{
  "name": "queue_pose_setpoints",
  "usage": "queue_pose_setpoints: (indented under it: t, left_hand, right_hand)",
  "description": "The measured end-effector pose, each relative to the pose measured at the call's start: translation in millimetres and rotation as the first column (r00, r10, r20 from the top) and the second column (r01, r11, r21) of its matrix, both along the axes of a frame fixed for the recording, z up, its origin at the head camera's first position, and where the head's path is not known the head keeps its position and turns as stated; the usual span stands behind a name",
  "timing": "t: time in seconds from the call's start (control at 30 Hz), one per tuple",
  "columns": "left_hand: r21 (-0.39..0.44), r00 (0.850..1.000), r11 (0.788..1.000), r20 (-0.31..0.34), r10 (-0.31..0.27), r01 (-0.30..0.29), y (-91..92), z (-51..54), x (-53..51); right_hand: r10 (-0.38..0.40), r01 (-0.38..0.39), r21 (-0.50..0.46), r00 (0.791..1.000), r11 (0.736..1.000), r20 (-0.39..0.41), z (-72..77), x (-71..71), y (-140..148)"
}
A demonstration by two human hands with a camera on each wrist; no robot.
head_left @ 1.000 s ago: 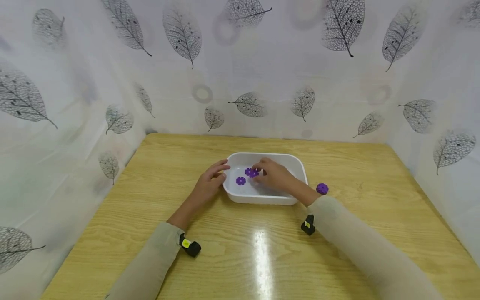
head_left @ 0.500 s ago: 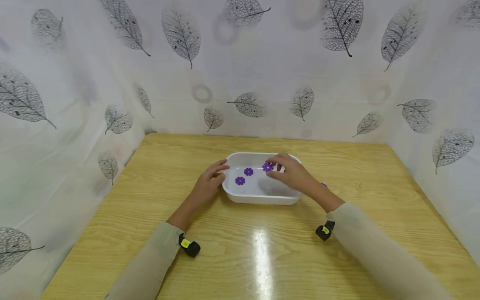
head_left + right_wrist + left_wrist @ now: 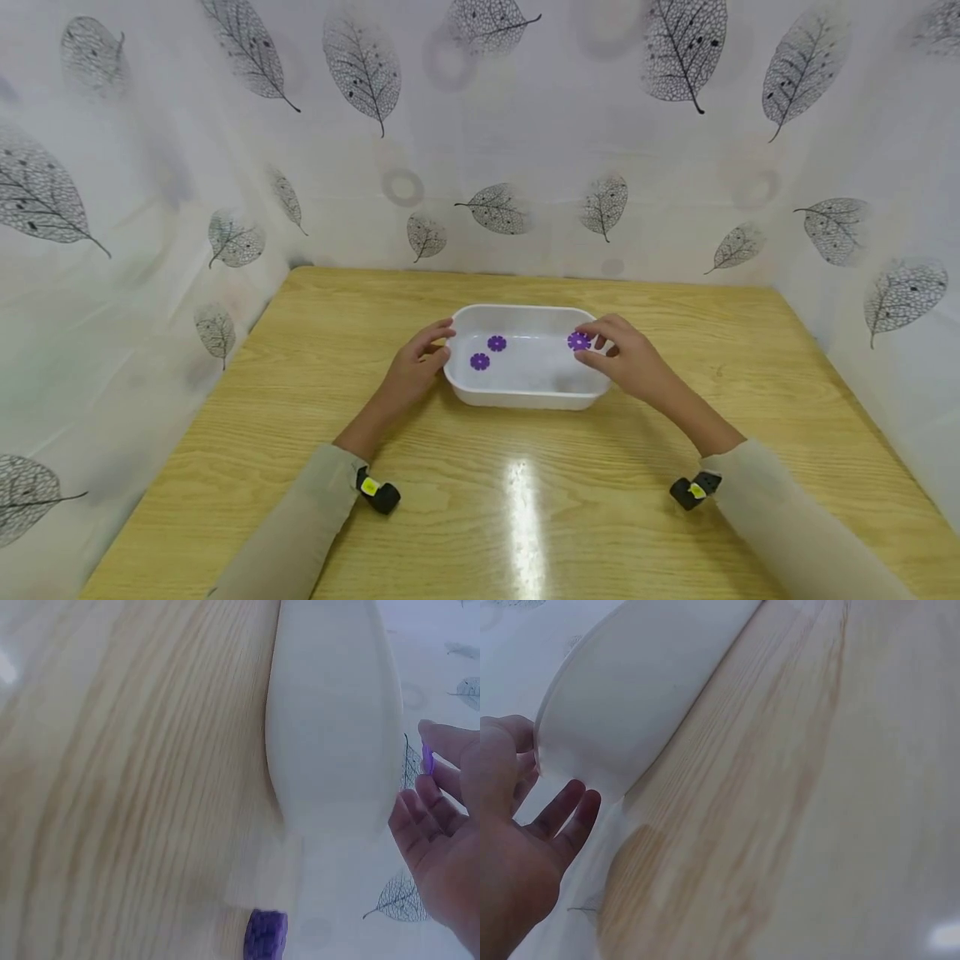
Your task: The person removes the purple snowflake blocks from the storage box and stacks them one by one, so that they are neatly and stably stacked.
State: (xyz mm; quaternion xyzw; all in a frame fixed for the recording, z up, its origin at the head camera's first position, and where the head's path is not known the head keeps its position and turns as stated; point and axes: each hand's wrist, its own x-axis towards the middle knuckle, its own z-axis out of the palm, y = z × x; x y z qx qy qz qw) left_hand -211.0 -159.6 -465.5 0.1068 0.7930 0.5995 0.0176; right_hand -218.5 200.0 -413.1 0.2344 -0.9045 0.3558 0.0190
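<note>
In the head view, my right hand [image 3: 632, 358] pinches a purple snowflake building disc [image 3: 578, 342] between thumb and fingertips, above the right end of a white tub [image 3: 525, 400]. The same disc [image 3: 427, 759] shows edge-on in the right wrist view. Two more purple discs [image 3: 480, 362] lie apart on the tub's floor, toward its left end. My left hand [image 3: 414, 365] rests with relaxed fingers against the tub's left end. From the left wrist, those fingers [image 3: 574, 817] appear spread by the wall, not wrapped round it.
A purple stack of discs [image 3: 265, 935] stands on the wooden table [image 3: 637, 517] just right of the tub; my right hand and arm hide it in the head view. A white curtain with leaf prints [image 3: 540, 125] hangs behind the table and along both sides.
My right hand has lifted a disc from beside the other two and carried it rightward over the tub toward its right end. My left hand has stayed in place.
</note>
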Motion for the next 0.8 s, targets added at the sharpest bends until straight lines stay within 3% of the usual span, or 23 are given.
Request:
queue_pose_setpoints:
  t: [0.47,0.63,0.8]
  left_hand:
    - [0.085,0.999,0.996,0.035,-0.007,0.004,-2.1,1.2,1.5]
    - [0.096,0.998,0.995,0.053,-0.015,0.010,-0.8,6.9,2.5]
    - [0.099,0.999,0.995,0.049,-0.010,0.005,-1.4,1.8,-0.5]
  right_hand:
    - [-0.111,0.111,0.003,0.994,0.994,-0.024,2.3,17.0,38]
    - [-0.142,0.142,0.002,0.989,0.990,-0.032,-0.6,22.3,54]
    - [-0.163,0.163,0.034,0.987,0.986,-0.019,-2.5,27.7,67]
